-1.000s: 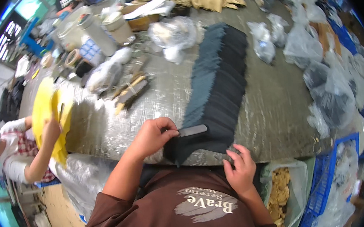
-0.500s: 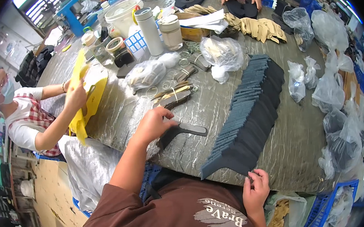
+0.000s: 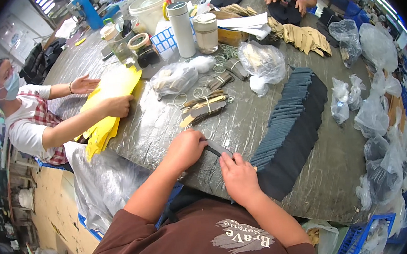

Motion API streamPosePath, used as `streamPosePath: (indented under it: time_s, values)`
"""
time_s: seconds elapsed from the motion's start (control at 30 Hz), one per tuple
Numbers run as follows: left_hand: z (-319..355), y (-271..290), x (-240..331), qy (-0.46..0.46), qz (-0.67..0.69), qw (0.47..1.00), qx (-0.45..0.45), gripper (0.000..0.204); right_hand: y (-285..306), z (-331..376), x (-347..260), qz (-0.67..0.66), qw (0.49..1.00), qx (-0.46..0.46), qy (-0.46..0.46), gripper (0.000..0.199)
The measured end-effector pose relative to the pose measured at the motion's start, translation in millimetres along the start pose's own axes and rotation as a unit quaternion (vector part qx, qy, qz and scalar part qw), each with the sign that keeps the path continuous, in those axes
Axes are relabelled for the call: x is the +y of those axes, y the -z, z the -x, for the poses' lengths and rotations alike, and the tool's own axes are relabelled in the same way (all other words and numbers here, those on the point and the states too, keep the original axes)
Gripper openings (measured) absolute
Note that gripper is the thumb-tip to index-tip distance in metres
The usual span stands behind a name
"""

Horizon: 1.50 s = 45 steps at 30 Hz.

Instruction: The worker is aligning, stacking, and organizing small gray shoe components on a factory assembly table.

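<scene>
A narrow grey strip with a black layer (image 3: 219,148) lies at the near edge of the table, between my two hands. My left hand (image 3: 186,149) is closed on its left end. At the strip's right end is my right hand (image 3: 240,176), its fingers bent over and pressing on it. Just right of that hand a long overlapping row of dark fabric pieces (image 3: 295,140) runs away across the table, with ridged blue-grey edges along its left side. Beyond my left hand lies a banded bundle of grey and tan strips (image 3: 205,108).
Farther back are clear bags of small pieces (image 3: 262,60), a white bottle (image 3: 182,31), a jar (image 3: 205,32) and a white bucket (image 3: 152,9). At left a co-worker handles yellow sheets (image 3: 108,99); another works at the far side. Plastic bags (image 3: 378,134) line the right edge.
My right hand has moved left from the front of the dark row onto the strip. My left hand has shifted slightly right and nearer. The co-worker's yellow sheets now lie lower and flatter.
</scene>
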<state>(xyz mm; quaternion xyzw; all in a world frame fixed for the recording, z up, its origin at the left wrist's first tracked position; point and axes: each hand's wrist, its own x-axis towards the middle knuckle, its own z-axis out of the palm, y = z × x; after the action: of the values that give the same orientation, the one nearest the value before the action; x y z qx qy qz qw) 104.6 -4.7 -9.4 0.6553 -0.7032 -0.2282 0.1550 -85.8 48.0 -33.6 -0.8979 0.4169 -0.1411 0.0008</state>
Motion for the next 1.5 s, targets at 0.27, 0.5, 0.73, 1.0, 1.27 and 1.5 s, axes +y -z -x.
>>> streamPosePath:
  time_s: [0.27,0.5,0.73,1.0,1.27,1.5]
  values:
    - [-9.7,-17.1,1.0,0.049,-0.004,0.999,0.02,0.019,-3.2,2.0,-3.1,0.002,1.0,-0.012,0.01,0.039]
    - [2.1,-22.9,18.6,0.043,-0.117,0.992,0.008,0.015,-8.1,3.9,-3.7,-0.021,1.0,-0.013,-0.007,0.041]
    - [32.9,-6.1,32.7,-0.135,-0.094,0.986,-0.041,0.01,-9.8,6.8,-2.6,-0.057,0.998,-0.028,-0.021,0.043]
    - [32.7,8.3,42.2,0.009,0.164,0.983,-0.087,0.004,-1.9,3.4,-4.0,-0.038,0.998,-0.05,-0.026,0.035]
    - [23.5,19.3,23.2,0.094,0.44,0.89,0.07,0.008,0.5,2.2,-4.6,0.019,0.998,-0.058,-0.018,0.037]
    - [17.1,50.0,5.0,0.132,0.39,0.907,0.092,0.01,5.5,4.0,2.3,-0.036,0.998,-0.02,-0.049,0.041]
